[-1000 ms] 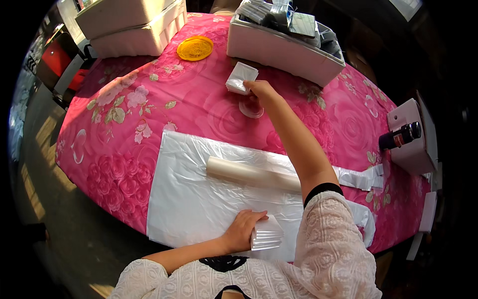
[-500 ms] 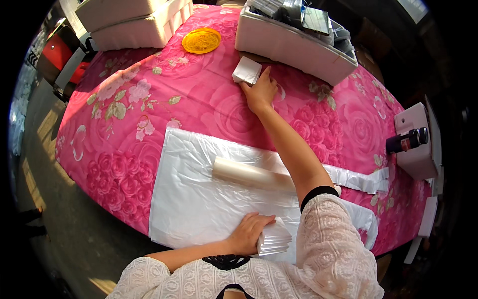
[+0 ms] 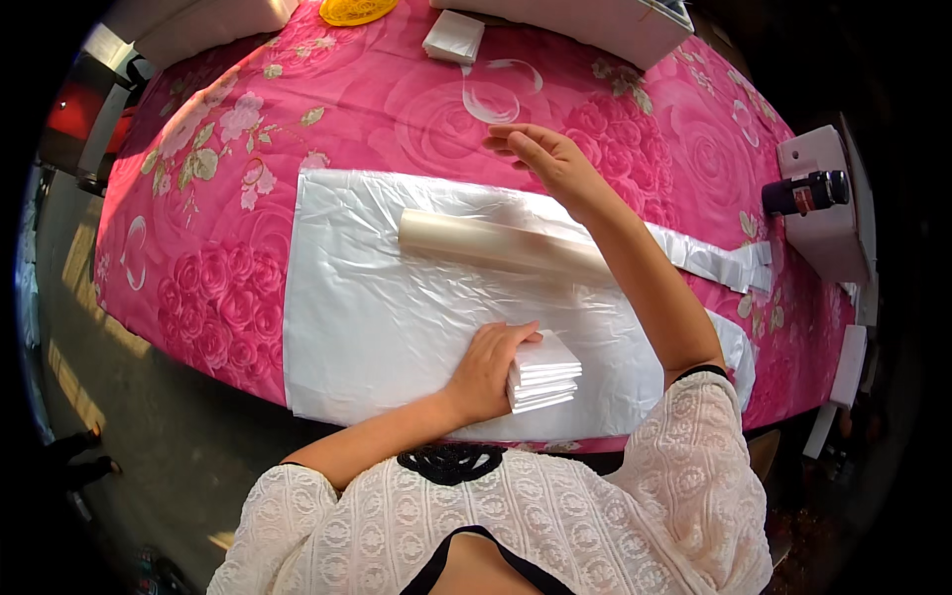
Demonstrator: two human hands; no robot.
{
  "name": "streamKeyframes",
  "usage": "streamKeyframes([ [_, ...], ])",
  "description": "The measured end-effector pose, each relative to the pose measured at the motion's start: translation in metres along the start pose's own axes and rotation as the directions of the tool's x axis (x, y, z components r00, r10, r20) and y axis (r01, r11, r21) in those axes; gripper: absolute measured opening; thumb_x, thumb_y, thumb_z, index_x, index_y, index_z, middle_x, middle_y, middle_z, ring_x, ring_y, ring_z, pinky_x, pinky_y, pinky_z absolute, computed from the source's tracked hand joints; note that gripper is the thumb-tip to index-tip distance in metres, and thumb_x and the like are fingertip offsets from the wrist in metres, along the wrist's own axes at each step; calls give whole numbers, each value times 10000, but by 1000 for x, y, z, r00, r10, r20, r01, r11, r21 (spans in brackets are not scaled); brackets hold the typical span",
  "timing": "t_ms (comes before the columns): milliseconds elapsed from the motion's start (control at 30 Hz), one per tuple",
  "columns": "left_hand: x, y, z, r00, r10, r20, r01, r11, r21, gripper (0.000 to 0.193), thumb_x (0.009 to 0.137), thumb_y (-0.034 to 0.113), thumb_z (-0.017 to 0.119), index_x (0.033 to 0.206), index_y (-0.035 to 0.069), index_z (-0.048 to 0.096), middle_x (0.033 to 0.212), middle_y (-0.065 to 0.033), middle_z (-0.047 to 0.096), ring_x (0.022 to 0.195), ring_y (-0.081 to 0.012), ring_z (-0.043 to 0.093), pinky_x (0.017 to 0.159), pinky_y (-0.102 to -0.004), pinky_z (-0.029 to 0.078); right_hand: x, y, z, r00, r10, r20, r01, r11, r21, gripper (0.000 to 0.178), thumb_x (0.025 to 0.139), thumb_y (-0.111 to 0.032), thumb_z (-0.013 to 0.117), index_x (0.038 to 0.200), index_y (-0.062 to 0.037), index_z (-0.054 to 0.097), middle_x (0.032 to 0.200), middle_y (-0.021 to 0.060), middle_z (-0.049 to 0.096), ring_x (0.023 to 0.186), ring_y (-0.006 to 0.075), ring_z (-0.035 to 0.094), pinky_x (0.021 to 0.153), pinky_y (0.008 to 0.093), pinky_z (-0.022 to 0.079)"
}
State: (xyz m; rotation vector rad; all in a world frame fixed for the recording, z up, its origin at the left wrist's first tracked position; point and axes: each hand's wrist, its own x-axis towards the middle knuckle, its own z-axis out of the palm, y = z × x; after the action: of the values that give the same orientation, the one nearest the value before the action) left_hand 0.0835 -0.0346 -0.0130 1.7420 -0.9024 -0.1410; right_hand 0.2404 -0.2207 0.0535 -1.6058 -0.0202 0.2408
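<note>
Close to my body, my left hand (image 3: 488, 369) grips the left side of a short stack of folded white plastic packets (image 3: 545, 371). The stack rests on a wide white plastic sheet (image 3: 347, 317) spread along the table's near side. Over the pink cloth just past the sheet's far edge, my right hand (image 3: 551, 164) holds nothing, its fingers stretched out to the left. Beneath my right forearm lies a roll of translucent film (image 3: 496, 243), its right part hidden by the arm. Farther off, a second stack of folded white packets (image 3: 454, 38) sits apart from both hands.
A pink floral tablecloth (image 3: 416, 119) covers the table. White foam boxes (image 3: 203, 28) stand at the far left and far middle, near a yellow round tray (image 3: 357, 9). At the right, a dark bottle (image 3: 805, 193) is by a white box (image 3: 825, 238). White strips (image 3: 709, 260) trail rightward.
My right hand has come away from the far stack and drawn back toward me. The far stack stays on the cloth. My left hand keeps its hold. The whole view has tilted nearer my body.
</note>
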Motion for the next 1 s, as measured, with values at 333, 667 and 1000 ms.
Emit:
streamKeyframes([
  [333, 3, 2, -3, 1000, -3, 13, 3, 999, 41, 739, 628, 105, 739, 1259, 36, 360, 1062, -80, 580, 970, -279, 518, 878, -373, 376, -207, 28, 8, 999, 5, 54, -7, 1000, 27, 368, 782, -179, 668, 1121, -54, 599, 1079, 56, 625, 1025, 155, 550, 876, 307, 400],
  [667, 1, 1, 0, 1000, 10, 11, -11, 995, 98, 799, 596, 80, 759, 1281, 44, 349, 1037, -86, 582, 959, -269, 513, 853, -356, 391, -203, 42, 19, 992, -62, -112, 53, 995, -87, 242, 772, -107, 666, 1012, -78, 662, 996, 46, 641, 919, 138, 567, 799, 274, 428],
  [1000, 0, 1, 2, 1000, 29, -2, -29, 992, 121, 815, 602, 104, 762, 1292, 35, 334, 1046, -118, 559, 957, -297, 514, 843, -374, 401, -199, 52, 34, 912, -334, -239, 249, 912, -325, 239, 725, -12, 676, 955, -62, 632, 1007, 58, 612, 841, 151, 562, 751, 269, 437],
])
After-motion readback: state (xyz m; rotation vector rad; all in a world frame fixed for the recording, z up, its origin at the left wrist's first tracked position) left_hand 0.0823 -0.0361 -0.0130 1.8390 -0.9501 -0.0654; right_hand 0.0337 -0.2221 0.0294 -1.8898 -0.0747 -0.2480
